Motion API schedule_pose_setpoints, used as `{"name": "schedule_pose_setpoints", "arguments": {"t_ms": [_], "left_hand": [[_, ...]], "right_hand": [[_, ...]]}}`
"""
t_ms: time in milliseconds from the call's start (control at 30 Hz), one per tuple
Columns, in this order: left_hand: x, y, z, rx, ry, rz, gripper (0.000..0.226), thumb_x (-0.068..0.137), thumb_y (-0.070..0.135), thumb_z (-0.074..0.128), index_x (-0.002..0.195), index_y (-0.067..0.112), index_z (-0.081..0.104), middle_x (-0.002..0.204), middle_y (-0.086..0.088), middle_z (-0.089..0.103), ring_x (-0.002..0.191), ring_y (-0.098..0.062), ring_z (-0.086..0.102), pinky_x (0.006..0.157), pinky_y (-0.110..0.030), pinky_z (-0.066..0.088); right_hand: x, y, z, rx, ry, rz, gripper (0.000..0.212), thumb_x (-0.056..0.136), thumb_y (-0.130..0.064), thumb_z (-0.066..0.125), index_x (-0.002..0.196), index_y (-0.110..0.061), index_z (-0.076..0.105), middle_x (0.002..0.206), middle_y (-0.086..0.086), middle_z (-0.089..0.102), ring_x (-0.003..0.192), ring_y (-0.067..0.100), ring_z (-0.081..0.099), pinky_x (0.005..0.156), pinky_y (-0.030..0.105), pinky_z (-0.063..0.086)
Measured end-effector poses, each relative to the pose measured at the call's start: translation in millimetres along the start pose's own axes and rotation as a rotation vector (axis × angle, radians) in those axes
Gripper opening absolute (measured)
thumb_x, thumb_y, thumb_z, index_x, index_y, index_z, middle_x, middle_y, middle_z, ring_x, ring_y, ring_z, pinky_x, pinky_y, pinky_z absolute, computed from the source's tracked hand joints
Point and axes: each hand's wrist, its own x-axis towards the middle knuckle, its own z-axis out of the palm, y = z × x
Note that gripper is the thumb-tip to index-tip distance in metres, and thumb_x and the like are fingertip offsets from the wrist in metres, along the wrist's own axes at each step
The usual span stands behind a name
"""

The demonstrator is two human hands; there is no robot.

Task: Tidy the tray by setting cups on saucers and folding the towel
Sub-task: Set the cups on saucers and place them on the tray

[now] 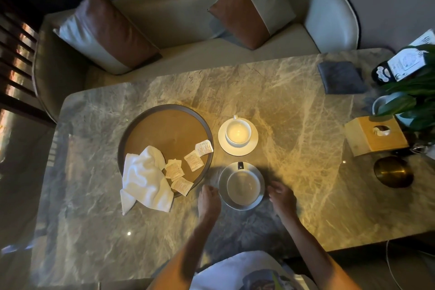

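Cup (243, 187) on saucer (236, 206) sits between left grip (208, 200) and right grip (282, 198), both loose, holding nothing. Ceramic: stiff, slippery, breakable; judged best lifted by opposite saucer rims, level.

Grey cloth (341, 77) near table's (282, 92) far right corner; wooden tissue box (374, 135), brass bowl (393, 172) along right edge.
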Motion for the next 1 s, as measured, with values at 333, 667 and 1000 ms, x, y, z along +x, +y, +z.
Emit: {"name": "schedule_pose_setpoints", "arguments": {"t_ms": [333, 667, 1000], "left_hand": [[17.2, 6.4, 7.5, -0.230, -0.141, -0.137, 0.019, 0.092, 0.003, 0.061, 0.111, 0.002, 0.064, 0.105, -0.015, 0.070, 0.090, -0.030, 0.071, 0.073, -0.050, 0.062], [14.5, -0.1, -16.9, -0.301, -0.077, -0.116, 0.010, 0.089, 0.000, 0.065, 0.093, 0.003, 0.073, 0.090, -0.011, 0.072, 0.080, -0.027, 0.073, 0.067, -0.046, 0.063], [44.8, -20.7, -118.1, -0.496, 0.012, -0.107, 0.023, 0.083, -0.009, 0.056, 0.067, 0.004, 0.067, 0.076, -0.022, 0.069, 0.073, -0.043, 0.071, 0.061, -0.060, 0.059]], "right_hand": [[12.1, -13.4, 11.3, 0.210, -0.135, 0.133, 0.019, 0.089, -0.002, 0.066, 0.107, -0.005, 0.071, 0.093, 0.012, 0.071, 0.083, 0.024, 0.069, 0.062, 0.026, 0.061], [6.2, -25.5, 10.4, 0.177, -0.207, 0.065, 0.014, 0.084, 0.003, 0.069, 0.094, -0.003, 0.076, 0.076, 0.007, 0.076, 0.073, 0.018, 0.076, 0.063, 0.027, 0.060], [-15.7, -105.9, 87.1, 0.165, -0.313, -0.061, 0.013, 0.089, 0.013, 0.054, 0.082, 0.017, 0.065, 0.078, 0.015, 0.065, 0.078, 0.025, 0.064, 0.071, 0.043, 0.063]]}}
